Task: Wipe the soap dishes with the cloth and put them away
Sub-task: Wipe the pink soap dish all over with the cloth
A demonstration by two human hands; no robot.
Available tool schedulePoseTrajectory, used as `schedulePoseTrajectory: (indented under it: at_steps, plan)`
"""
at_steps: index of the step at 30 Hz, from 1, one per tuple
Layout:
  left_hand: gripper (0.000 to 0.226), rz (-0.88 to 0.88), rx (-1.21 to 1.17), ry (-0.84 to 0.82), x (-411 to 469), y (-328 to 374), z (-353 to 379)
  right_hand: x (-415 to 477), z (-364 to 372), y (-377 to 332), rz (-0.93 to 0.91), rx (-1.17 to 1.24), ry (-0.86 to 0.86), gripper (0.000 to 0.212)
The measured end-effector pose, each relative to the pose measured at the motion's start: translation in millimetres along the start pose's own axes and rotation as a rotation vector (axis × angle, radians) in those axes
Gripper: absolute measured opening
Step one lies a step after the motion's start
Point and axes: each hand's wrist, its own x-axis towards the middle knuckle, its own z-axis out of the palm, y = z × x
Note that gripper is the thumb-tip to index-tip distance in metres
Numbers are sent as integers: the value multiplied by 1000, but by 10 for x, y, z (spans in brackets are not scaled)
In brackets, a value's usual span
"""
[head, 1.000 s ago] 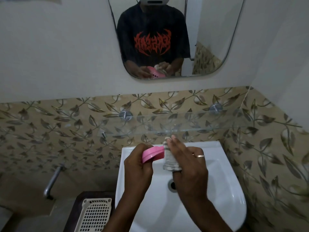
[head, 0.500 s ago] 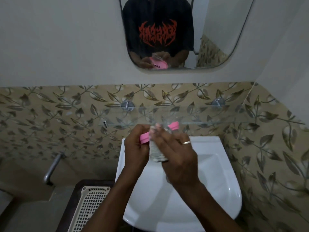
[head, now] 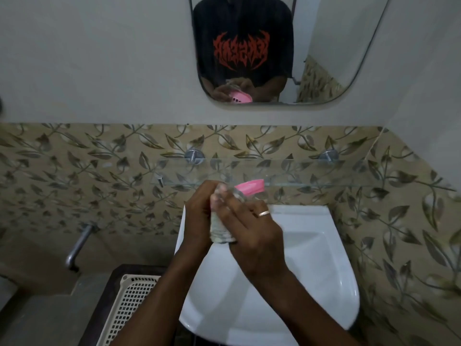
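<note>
Item: dish [head: 250,187], pink, centre of frame, above the sink [head: 311,245]. We gripped its near end in our left hand [head: 199,211]. Our right hand [head: 252,233] pinched the cloth [head: 220,231] against it, the two hands together. Step, as we judged: wiping. Next move called for turning the dish to unwiped faces, then stowing it, perhaps on the shelf [head: 324,181].

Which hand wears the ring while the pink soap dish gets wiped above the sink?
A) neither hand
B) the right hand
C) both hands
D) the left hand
B: the ring sits on a finger of the right hand, which holds the cloth against the pink soap dish; no ring shows on the left hand.
</note>
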Motion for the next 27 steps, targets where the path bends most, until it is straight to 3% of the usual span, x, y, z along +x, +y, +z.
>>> schedulePoseTrajectory:
  at_steps: [3, 4, 8, 13, 15, 19, 22, 24, 27]
  plan:
    - [9, -39, -16, 23, 23, -51, -24, 26, 29, 71, -53, -4, 3, 47]
    - [7, -55, 7, 29, 31, -74, -37, 12, 38, 177, -12, -16, -2, 54]
    - [35, -100, -4, 36, 55, -146, -80, 6, 31, 606, 316, 14, -92, 73]
    - [34, -120, -153, 28, 111, -59, -68, 212, 27, 696, 793, 759, -120, 51]
    - [24, -140, -195, -8, 138, -52, -56, 265, 44, 684, 845, 819, -48, 46]
    - [21, -200, -64, -84, 154, -120, -41, 383, 31, 724, 646, 350, 121, 33]
    - [59, -227, 59, -116, 189, -29, -64, 464, -1, 781, 356, -5, 154, 32]
    - [81, -260, 51, -242, 241, 91, -91, 510, -33, 802, 189, -140, 168, 31]
    - [83, -311, -40, -430, 442, 167, -169, 558, -65, 768, -7, -186, 161, 26]
